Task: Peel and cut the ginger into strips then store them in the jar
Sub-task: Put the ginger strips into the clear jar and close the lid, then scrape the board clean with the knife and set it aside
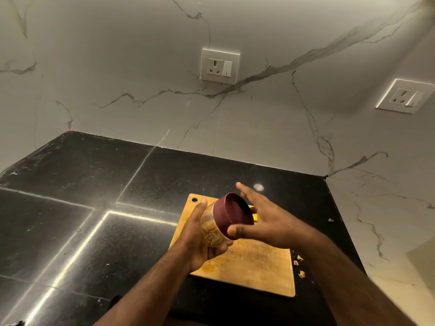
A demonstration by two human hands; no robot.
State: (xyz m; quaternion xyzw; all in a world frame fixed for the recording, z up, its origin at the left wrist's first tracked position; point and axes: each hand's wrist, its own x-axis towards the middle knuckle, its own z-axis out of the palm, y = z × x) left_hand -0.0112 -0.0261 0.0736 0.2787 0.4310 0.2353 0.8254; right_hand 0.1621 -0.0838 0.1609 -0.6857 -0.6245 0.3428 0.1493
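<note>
A: Wall (141,67): marbled, two sockets. Bench (70,184): black, glossy.

B: Board (259,262)?

A: Wooden, lies flat on the bench, hanging hole at its far corner. Peel scraps (299,264) on the bench just beside its right edge.

B: Jar (213,231)?

A: Clear, held tilted above the board, maroon lid (231,211) on it. Ginger strips (211,234) inside.

B: Left hand (200,238)?

A: Fingers wrapped round the jar body.

B: Right hand (263,217)?

A: Fingers spread, released; thumb and palm lie against the lid. A yellow bit shows behind it, identity unclear.
</note>
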